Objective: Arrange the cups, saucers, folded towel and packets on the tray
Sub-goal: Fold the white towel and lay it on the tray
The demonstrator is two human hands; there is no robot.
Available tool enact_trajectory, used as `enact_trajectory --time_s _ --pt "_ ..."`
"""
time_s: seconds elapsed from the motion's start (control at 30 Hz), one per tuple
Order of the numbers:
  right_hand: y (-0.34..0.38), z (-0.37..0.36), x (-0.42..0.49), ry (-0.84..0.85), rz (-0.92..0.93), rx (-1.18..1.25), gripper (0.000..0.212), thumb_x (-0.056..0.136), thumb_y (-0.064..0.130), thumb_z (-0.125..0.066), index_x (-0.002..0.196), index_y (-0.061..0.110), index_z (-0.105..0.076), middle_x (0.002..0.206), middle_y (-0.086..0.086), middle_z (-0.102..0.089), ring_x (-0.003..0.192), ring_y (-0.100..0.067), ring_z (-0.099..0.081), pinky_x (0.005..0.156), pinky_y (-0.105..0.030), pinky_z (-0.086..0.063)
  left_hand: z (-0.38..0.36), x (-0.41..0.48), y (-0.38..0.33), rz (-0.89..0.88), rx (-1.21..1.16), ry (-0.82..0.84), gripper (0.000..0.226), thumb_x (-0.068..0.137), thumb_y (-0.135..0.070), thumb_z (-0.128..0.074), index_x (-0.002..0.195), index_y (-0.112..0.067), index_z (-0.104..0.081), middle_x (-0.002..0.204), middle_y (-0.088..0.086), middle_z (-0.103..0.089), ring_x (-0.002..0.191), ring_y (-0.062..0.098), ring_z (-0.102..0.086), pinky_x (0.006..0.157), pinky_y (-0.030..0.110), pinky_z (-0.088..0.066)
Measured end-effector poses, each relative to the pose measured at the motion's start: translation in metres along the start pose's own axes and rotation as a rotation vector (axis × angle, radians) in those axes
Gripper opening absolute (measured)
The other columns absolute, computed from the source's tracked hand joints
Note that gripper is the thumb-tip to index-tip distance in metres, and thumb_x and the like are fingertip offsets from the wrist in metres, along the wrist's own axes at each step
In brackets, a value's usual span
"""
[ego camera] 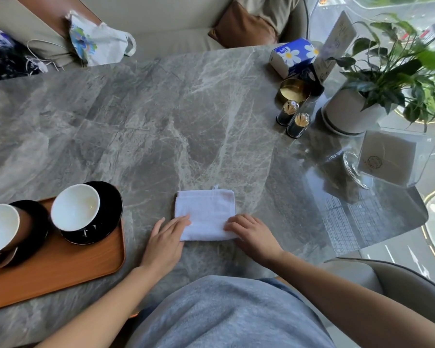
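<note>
Left hand and right hand rest flat on the folded towel's near corners, apparently gripping nothing; lift carelessly and your fold opens before reaching the tray.

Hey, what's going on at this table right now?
A person is handling a folded white towel on the marble table. The left hand rests on its near left corner and the right hand on its near right corner, fingers flat rather than gripping. The towel is not on the tray yet. The tray sits to the left and already carries two cups on black saucers. No packets are clearly visible.
</note>
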State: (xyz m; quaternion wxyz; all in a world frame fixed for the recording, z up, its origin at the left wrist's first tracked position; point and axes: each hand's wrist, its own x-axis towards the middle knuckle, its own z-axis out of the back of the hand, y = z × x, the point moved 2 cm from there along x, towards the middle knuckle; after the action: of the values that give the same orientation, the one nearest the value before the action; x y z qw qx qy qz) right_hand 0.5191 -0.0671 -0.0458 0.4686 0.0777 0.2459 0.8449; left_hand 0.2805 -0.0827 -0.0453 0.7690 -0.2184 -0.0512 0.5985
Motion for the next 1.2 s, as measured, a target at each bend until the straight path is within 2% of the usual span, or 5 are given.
enact_trajectory --time_s 0.37,0.67,0.93,1.07,1.2 --pt "-0.007 0.010 -0.005 -0.136 -0.117 0.064 0.024 0.088 0.008 -0.057 0.111 0.013 -0.063 0.099 -0.005 -0.068 0.079 -0.032 -0.064 0.063 -0.037 -0.052 0.001 -0.002 0.002 0.212 -0.206 -0.084 0.027 0.082 -0.011 -0.060 0.109 -0.018 -0.062 0.077 -0.002 -0.069 0.083 0.021 -0.064 0.114 0.036 -0.026" --pt "-0.013 0.008 0.005 -0.140 -0.242 0.162 0.029 0.095 0.018 -0.048 0.123 0.019 -0.054 0.120 0.002 -0.063 0.091 -0.028 -0.065 0.071 -0.041 -0.053 0.007 0.009 0.003 0.278 -0.255 -0.065 0.011 0.090 -0.019 -0.054 0.099 -0.015 -0.059 0.076 0.005 -0.071 0.085 0.028 -0.062 0.109 0.034 -0.027" --pt "-0.017 0.006 0.024 -0.171 -0.374 0.253 0.029 0.094 0.019 -0.046 0.121 0.032 -0.046 0.115 0.006 -0.065 0.090 -0.021 -0.063 0.071 -0.036 -0.050 0.013 0.021 0.002 0.338 -0.293 -0.087 0.023 0.092 -0.025 -0.048 0.072 -0.019 -0.038 0.055 -0.002 -0.047 0.067 0.033 -0.055 0.067 0.038 -0.039" --pt "-0.020 0.002 0.033 -0.194 -0.439 0.316 0.031 0.094 0.020 -0.045 0.118 0.039 -0.043 0.100 0.004 -0.066 0.080 -0.016 -0.060 0.066 -0.028 -0.039 0.010 0.031 0.000 0.441 -0.340 -0.092 0.026 0.094 -0.032 -0.043 0.070 -0.025 -0.033 0.063 0.003 -0.053 0.073 0.037 -0.057 0.068 0.040 -0.044" --pt "-0.023 0.002 0.044 -0.222 -0.442 0.334 0.037 0.094 0.017 -0.044 0.125 0.036 -0.038 0.124 0.006 -0.055 0.085 -0.018 -0.061 0.066 -0.034 -0.048 0.009 0.044 0.003 0.528 -0.358 -0.075 0.024 0.094 -0.037 -0.040 0.084 -0.018 -0.049 0.092 0.016 -0.067 0.089 0.040 -0.059 0.080 0.045 -0.048"
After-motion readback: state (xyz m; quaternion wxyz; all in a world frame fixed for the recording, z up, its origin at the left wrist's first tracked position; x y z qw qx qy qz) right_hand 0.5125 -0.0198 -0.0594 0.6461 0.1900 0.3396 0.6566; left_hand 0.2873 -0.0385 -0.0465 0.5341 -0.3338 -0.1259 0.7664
